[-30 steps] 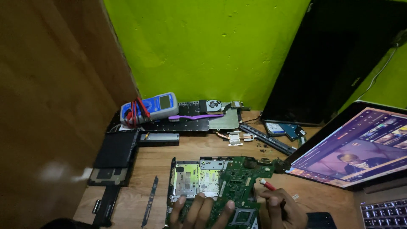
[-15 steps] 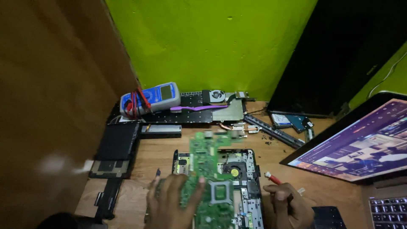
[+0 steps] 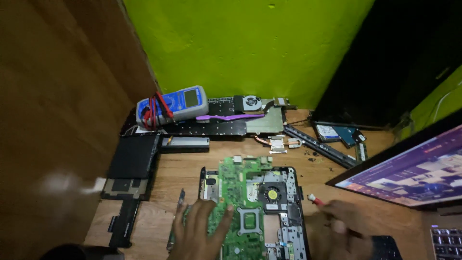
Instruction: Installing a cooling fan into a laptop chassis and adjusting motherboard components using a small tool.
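Note:
A green laptop motherboard lies over the black laptop base at the bottom middle of the wooden table. My left hand rests on the board's left edge, fingers spread, thumb on the green surface. A small fan sits in the base just right of the board. My right hand is to the right of the base, blurred, closed around a red-handled screwdriver whose tip end points up and left.
A blue multimeter with red and black leads stands at the back left on a black keyboard panel. A cooling fan with heat pipe, a hard drive, black covers and a lit laptop screen surround the work area.
The green motherboard has been turned from lying crosswise to standing lengthwise on the base, and my left hand shifted left with it. The camera view moved slightly.

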